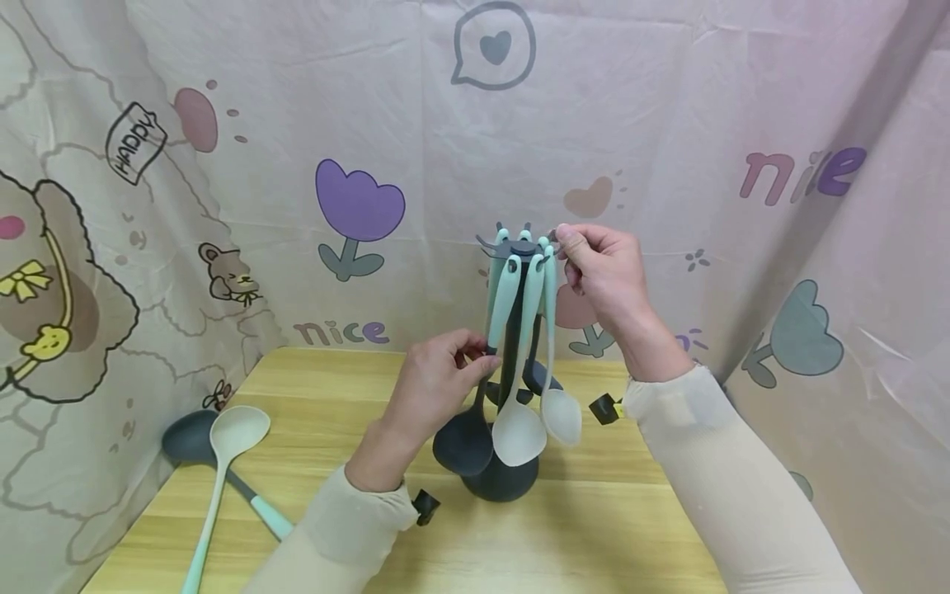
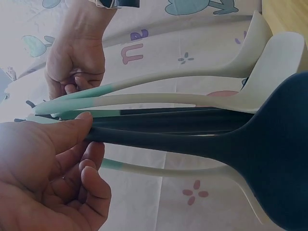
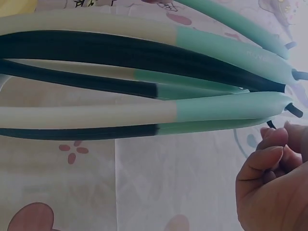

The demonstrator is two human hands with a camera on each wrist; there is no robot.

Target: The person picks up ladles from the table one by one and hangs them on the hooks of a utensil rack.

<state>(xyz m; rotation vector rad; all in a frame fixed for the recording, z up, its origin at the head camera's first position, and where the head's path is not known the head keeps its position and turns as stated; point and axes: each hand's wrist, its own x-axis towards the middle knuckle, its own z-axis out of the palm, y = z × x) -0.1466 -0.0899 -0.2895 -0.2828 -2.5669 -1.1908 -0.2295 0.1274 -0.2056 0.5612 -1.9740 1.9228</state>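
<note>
A black utensil stand (image 1: pixel 505 485) stands upright on the table, with several mint-handled utensils hanging from its hooked top (image 1: pixel 522 248). My left hand (image 1: pixel 436 381) pinches the handle of a dark ladle (image 1: pixel 462 445) between thumb and fingers; the left wrist view shows the grip just where the mint part meets the dark shaft. Up at the top, my right hand (image 1: pixel 610 268) pinches the tip of one hook, seen closer in the right wrist view. A cream ladle (image 1: pixel 519 435) and a cream spoon (image 1: pixel 562 417) hang to the right of the dark ladle. Utensils at the back are partly hidden.
On the table's left side lie a cream spoon (image 1: pixel 239 431) and a dark utensil (image 1: pixel 187 437) with a mint handle, the spoon crossing over it. Printed cloth (image 1: pixel 445 165) encloses the wooden table (image 1: pixel 594 528) at the back and sides.
</note>
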